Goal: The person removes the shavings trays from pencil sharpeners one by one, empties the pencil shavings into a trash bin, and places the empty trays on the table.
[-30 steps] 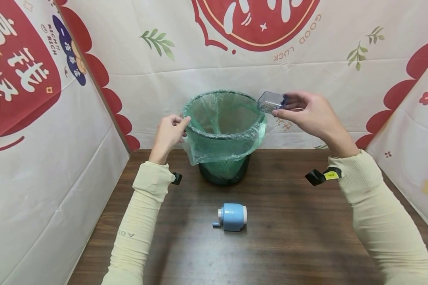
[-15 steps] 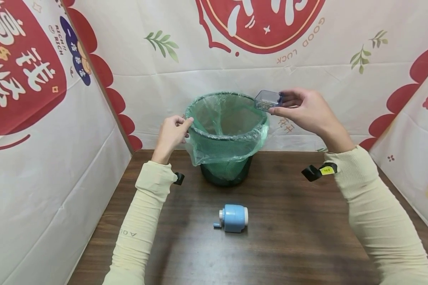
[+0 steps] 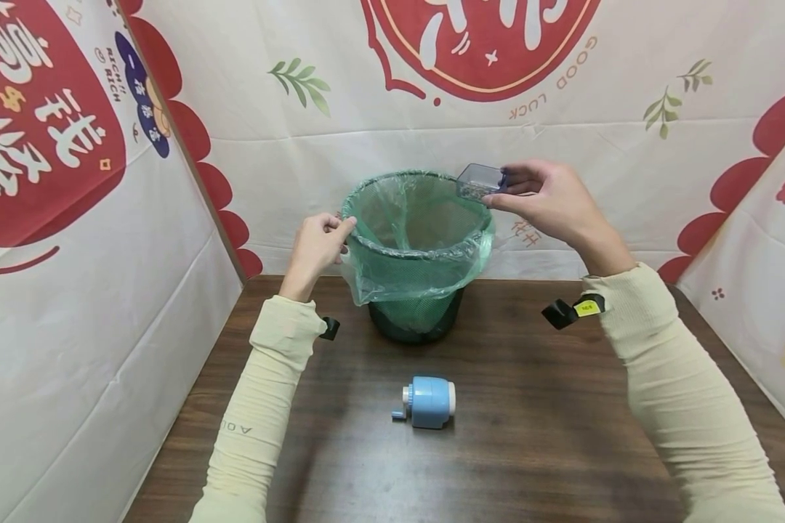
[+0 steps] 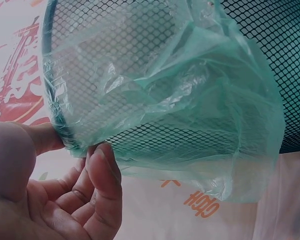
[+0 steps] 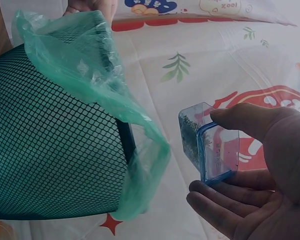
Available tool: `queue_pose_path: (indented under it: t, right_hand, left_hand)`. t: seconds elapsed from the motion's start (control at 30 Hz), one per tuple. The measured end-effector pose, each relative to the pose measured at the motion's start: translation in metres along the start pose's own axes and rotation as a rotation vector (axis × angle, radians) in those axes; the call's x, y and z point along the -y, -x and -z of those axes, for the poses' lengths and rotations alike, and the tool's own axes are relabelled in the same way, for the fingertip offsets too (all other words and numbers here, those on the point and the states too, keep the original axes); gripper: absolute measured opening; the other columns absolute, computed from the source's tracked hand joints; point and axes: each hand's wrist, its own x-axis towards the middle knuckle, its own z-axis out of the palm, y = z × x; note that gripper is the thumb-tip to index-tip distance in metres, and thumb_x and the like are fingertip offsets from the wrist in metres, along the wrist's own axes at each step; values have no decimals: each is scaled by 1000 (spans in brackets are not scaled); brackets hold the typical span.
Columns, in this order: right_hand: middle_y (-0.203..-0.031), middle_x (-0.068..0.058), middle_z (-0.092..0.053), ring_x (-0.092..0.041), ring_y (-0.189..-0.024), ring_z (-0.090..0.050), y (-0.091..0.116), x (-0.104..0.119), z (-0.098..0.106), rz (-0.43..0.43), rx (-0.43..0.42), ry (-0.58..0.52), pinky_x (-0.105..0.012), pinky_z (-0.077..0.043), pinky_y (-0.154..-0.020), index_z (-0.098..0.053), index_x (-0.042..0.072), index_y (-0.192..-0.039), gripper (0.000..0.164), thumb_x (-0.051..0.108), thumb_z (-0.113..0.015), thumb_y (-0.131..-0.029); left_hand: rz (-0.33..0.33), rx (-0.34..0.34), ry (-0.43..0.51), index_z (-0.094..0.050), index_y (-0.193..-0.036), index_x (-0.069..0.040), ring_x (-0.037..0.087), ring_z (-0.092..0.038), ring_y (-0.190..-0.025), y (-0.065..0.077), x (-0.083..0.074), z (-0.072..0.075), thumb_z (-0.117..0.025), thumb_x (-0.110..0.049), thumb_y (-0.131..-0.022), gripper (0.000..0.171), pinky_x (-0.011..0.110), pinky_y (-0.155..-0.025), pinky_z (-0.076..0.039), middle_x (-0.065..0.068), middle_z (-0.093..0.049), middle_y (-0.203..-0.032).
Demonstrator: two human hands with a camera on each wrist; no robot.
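Note:
A dark mesh trash bin (image 3: 415, 325) stands at the back of the table, lined with a green plastic bag (image 3: 412, 280) folded over its rim. My left hand (image 3: 315, 247) pinches the bag-covered rim on the left side, thumb on the inside edge in the head view. My right hand (image 3: 549, 203) holds a small clear shavings drawer (image 3: 479, 181) between thumb and fingers, above the bin's right rim. Dark shavings (image 5: 191, 132) lie inside the drawer, seen in the right wrist view. A blue pencil sharpener (image 3: 429, 402) with a crank lies in front of the bin, touched by neither hand.
The brown wooden table (image 3: 530, 436) reaches to a white printed cloth (image 3: 615, 167) hanging behind the bin. Similar cloth walls stand at the left and right sides.
My right hand has moved left with the drawer, bringing it over the bin's right rim. The left hand keeps its grip on the rim. The view has shifted slightly.

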Motion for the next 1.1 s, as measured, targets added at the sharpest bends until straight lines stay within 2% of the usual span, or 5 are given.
queue_pose_path:
  t: [0.2,0.53,0.77,0.93,1.1]
  right_hand:
    - [-130,-16,-62,-29,-116,-62,-7,0,-9,0,17,-18,-29,-51,-87,-50,4,-143,77,46,-76,-84]
    - [-129,-16,-62,-28,-116,-62,-18,0,-26,40,40,-41,-46,-50,-97,-51,1,-141,75,44,-77,-84]
    - [-130,-19,-60,-30,-118,-60,-21,0,-33,38,81,-94,-48,-48,-99,-48,1,-142,75,38,-79,-84]
    - [-127,-19,-61,-30,-117,-61,-24,-3,-40,60,110,-124,-48,-48,-100,-48,0,-142,74,35,-79,-85]
    - [-128,-20,-61,-30,-118,-60,-26,-7,-43,48,131,-128,-48,-47,-101,-46,-1,-143,75,34,-79,-85]
  left_hand:
    - [7,2,-4,-66,-96,-7,35,-69,-89,-1,1,-1,-60,-41,-98,35,38,-66,-57,10,-66,-93]
    - [28,-1,-7,-66,-98,-7,27,-69,-84,-1,1,-2,-59,-42,-98,36,32,-63,-58,8,-65,-97]
    - [16,6,7,-65,-97,-5,31,-69,-90,-1,1,-1,-59,-41,-99,36,42,-71,-59,8,-64,-108]
    - [14,1,-4,-65,-96,-5,34,-69,-90,-1,1,-1,-59,-40,-99,36,34,-63,-58,10,-64,-104]
    - [19,4,0,-65,-97,-5,34,-69,-90,-1,0,0,-59,-40,-99,36,41,-70,-59,10,-64,-104]
